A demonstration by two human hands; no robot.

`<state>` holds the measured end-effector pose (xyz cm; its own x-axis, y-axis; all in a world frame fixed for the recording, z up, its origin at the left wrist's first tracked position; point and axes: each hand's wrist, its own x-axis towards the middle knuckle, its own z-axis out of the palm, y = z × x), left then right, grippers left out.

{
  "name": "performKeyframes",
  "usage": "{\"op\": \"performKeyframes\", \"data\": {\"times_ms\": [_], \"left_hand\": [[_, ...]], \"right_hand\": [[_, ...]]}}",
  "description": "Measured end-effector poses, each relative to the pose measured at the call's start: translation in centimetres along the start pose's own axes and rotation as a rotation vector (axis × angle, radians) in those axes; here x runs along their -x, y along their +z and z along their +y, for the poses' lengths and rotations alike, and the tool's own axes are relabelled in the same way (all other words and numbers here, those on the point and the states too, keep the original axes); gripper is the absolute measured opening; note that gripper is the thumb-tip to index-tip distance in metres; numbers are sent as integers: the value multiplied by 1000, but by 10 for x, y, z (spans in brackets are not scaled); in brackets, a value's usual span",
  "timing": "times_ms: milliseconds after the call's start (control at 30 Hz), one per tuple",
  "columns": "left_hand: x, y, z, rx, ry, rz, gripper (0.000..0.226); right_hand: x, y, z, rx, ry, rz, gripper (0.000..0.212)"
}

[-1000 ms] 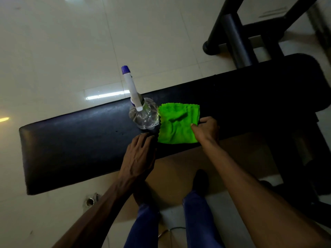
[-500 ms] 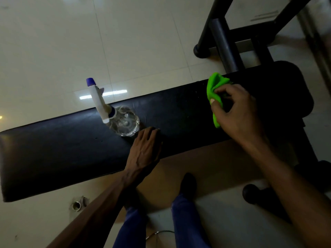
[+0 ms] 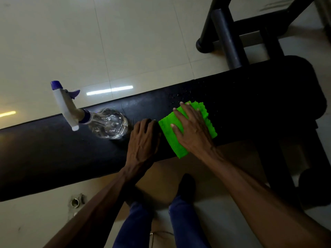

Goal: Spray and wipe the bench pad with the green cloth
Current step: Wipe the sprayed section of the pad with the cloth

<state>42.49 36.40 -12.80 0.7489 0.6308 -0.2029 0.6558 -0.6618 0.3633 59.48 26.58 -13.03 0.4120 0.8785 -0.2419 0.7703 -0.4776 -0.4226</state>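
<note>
The black bench pad runs across the view from lower left to upper right. The green cloth lies folded flat on it, right of centre. My right hand presses down on the cloth with fingers spread. My left hand rests flat on the pad just left of the cloth, holding nothing. A clear spray bottle with a white and purple trigger head stands on the pad, left of my left hand. Small droplets speckle the pad beyond the cloth.
Black metal frame tubes of the bench stand on the pale tiled floor at the upper right. My legs in blue trousers and dark shoes are below the pad. A small metal fitting lies on the floor at lower left.
My right hand lifted the cloth bunched up off the pad to the right, then laid it flat again and now presses on it. My left hand stayed on the pad.
</note>
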Motion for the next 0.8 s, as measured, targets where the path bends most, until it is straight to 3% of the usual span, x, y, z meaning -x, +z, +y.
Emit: {"op": "performKeyframes", "data": {"times_ms": [233, 467, 567, 633, 800], "left_hand": [[-37, 6, -3, 35, -26, 3, 57], [-40, 20, -12, 8, -32, 50, 61], [-48, 24, -22, -30, -18, 80, 61], [-53, 27, -27, -35, -19, 81, 62], [-51, 27, -35, -44, 19, 78, 64]], "right_hand": [[12, 25, 39, 242, -139, -22, 68], [-48, 7, 29, 250, 99, 106, 68], [-92, 7, 14, 238, 108, 111, 67], [-105, 9, 12, 260, 55, 101, 67], [-51, -2, 46, 426, -287, -37, 70]]}}
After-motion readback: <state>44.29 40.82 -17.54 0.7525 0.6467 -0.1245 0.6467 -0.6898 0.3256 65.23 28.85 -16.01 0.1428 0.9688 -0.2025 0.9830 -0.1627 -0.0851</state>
